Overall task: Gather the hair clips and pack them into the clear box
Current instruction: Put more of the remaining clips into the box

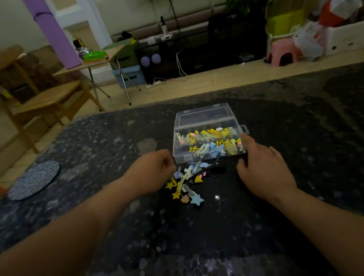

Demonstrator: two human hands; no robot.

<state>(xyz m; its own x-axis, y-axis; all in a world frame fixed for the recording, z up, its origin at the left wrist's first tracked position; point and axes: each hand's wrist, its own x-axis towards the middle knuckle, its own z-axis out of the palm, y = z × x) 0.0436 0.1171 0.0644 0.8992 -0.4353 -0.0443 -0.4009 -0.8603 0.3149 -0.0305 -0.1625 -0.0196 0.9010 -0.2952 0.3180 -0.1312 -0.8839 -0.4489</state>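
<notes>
A clear plastic box [208,132] stands on the dark table [316,143] with its lid folded back, and many yellow, blue and white hair clips lie inside. Just in front of it sits a loose pile of hair clips [188,181]: stars, hearts and plain snap clips in yellow, blue, orange and pink. My left hand [150,172] hovers over the pile's left edge with its fingers curled down; whether it pinches a clip is hidden. My right hand [261,164] lies spread on the table, its forefinger touching the box's front right corner.
A round patterned mat [35,179] lies at the table's left edge. A small shiny bit [217,197] rests right of the pile. Beyond the table stand a wooden chair [39,96], a folding table and a pink stool [283,51].
</notes>
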